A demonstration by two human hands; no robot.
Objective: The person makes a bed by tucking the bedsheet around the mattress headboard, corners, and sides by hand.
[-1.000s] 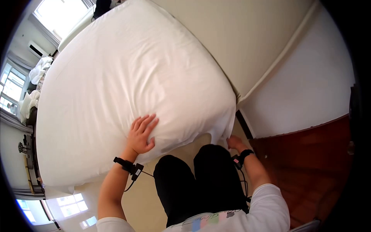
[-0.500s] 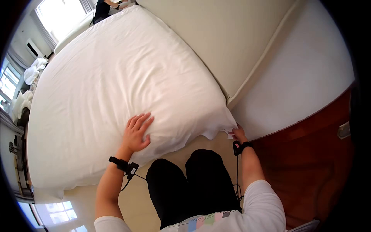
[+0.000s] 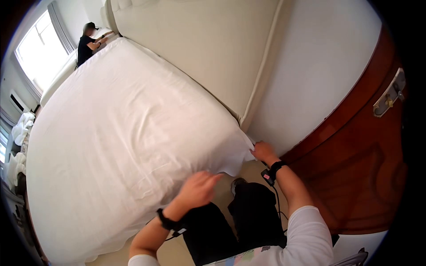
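Observation:
A wrinkled white sheet (image 3: 111, 133) covers the large bed and hangs over its near edge. At the bed's corner beside the headboard, my right hand (image 3: 263, 151) is closed on the sheet's edge. My left hand (image 3: 199, 189) is above the near side of the bed, over my knee, blurred, with a finger pointing right. Whether its other fingers hold anything is hidden. Both wrists carry black bands with small cabled boxes.
A beige padded headboard (image 3: 199, 48) runs along the bed's far right side. A reddish wooden door (image 3: 350, 164) with a metal handle stands at right. Another person (image 3: 86, 45) in black bends at the bed's far end. White bedding lies at far left.
My left hand has lifted off the sheet and moved right, towards the corner. My right hand still grips the sheet. The view has turned right, bringing more of the door and other person into sight.

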